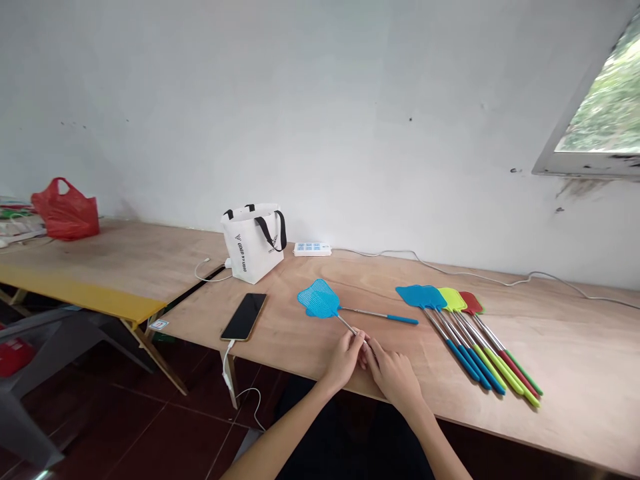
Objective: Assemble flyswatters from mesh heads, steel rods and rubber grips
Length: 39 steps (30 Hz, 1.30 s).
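On the counter (575, 347): blue fly swatter (320, 293), held

Blue fly swatter: perforated head to the left, thin metal shaft slanting toward the person; the grip end is hidden by the fingers.

Left hand (344, 360) and right hand (397, 375): brought together at the counter's near edge, both pinching the shaft.

Second blue swatter (403, 320): lying down, head partly under the first, shaft and blue handle pointing right.

Row of swatters (495, 365): right of the hands, laid side by side, heads overlapping; blue, yellow-green, red and green.

Phone (244, 317): left of the hands, dark screen up, white cable (227, 380) at its near end.

White bag (253, 247): upright, black handles, beyond the phone.

Power strip (313, 249): white, just right of the bag, near the wall (320, 120).

Red plastic bag (67, 212): far left, on an adjoining surface (140, 247).
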{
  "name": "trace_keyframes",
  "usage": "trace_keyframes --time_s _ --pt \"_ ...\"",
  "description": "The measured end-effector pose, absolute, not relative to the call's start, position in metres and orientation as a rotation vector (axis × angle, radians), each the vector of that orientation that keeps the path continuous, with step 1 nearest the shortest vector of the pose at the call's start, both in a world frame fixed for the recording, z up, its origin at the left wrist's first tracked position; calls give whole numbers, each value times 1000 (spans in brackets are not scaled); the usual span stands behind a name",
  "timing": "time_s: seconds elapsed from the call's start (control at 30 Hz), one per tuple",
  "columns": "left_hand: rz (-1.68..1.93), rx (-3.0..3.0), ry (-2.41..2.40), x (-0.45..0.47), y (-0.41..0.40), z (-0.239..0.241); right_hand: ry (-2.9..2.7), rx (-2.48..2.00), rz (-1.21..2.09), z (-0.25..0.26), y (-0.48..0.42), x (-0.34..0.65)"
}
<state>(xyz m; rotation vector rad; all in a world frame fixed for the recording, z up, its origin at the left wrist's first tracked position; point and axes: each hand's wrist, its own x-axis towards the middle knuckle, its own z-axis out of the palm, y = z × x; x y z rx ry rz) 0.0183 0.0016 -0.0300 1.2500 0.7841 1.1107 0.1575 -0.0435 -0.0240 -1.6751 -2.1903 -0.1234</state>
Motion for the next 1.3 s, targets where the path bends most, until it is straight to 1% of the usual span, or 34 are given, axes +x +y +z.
trace_keyframes --time_s 0.23,0.37,0.53,0.7,0.77,0.87,0.97,1.13,1.2,1.3 --pt "1106 1196 784 17 1 -27 -2181 -1691 -122 -22 -45 156" --pt "1144 1078 740 17 -2 -22 -2151 -1694 -26 -17 -45 155" --pt "1362 917 684 -1 10 2 -2166 -1655 18 5 -50 181" --pt "1658 733 696 -65 42 36 -2033 -1581 110 23 -55 253" --pt "1672 727 747 -87 51 44 -1997 -1638 208 23 -54 277" --pt "1616 834 772 -97 53 47 -1919 -1701 324 19 -53 295" --pt "1653 867 768 -89 49 45 -1797 -1776 298 18 -51 299" --pt "2028 741 949 -65 43 37 -1819 -1771 285 22 -51 291" --pt "1964 845 979 -48 33 30 -1861 -1716 263 21 -49 276" --pt "1602 1055 933 -10 9 10 -1966 -1603 234 16 -46 237"
